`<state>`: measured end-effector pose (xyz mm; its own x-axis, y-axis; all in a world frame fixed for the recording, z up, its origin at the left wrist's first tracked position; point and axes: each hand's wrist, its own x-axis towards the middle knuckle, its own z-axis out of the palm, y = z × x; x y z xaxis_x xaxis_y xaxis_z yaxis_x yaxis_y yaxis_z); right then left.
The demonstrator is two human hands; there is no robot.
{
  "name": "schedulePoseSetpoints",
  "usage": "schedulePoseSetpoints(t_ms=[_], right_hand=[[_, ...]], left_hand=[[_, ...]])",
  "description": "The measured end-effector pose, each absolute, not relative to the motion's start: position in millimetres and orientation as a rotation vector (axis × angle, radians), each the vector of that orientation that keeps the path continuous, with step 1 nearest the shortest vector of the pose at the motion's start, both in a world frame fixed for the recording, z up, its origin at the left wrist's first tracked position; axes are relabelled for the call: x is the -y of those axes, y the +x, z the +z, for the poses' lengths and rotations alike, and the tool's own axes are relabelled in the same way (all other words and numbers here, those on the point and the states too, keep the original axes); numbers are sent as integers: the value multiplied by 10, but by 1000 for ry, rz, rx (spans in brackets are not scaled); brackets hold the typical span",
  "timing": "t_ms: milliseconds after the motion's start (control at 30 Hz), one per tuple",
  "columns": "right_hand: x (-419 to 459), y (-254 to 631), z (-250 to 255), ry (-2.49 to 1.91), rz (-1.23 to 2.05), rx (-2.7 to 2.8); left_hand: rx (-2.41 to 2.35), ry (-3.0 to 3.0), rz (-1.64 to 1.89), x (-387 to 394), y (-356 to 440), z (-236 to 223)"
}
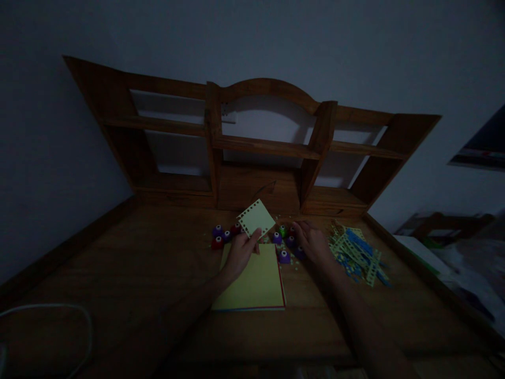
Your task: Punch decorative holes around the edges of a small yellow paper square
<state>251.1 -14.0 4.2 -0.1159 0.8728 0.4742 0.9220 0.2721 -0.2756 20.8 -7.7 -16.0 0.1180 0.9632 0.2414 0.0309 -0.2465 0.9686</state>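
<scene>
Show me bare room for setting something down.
Widest bare patch: wooden desk between the white cable and the small purple and red punches. Narrower gap: between square yellow paper stack and right forearm. Crowded: around the punches and the yellow-and-blue cut strips.

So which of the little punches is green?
The green punch sits between the notched card and the right hand. Only it looks green; the other punches look purple or red.

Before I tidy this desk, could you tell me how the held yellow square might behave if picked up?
The yellow square is probably light, being thin like paper. It holds flat from one corner in the left hand, so likely fairly stiff. Its hole-punched edges might tear.
</scene>
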Motion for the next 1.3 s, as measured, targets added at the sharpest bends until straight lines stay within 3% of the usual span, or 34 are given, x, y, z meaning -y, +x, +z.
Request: schedulePoseSetpoints(t_ms=[367,733,1300], right_hand=[[126,2518,19,-1553,-134,1958],[83,2341,1,-1216,113,2228],[-275,2068,106,-1407,-87,2366]], left_hand=[[-1013,1599,1260,-22,216,-306],[-1053,1512,1327,-20,187,-261],[-1014,1478,1394,-36,186,-256]])
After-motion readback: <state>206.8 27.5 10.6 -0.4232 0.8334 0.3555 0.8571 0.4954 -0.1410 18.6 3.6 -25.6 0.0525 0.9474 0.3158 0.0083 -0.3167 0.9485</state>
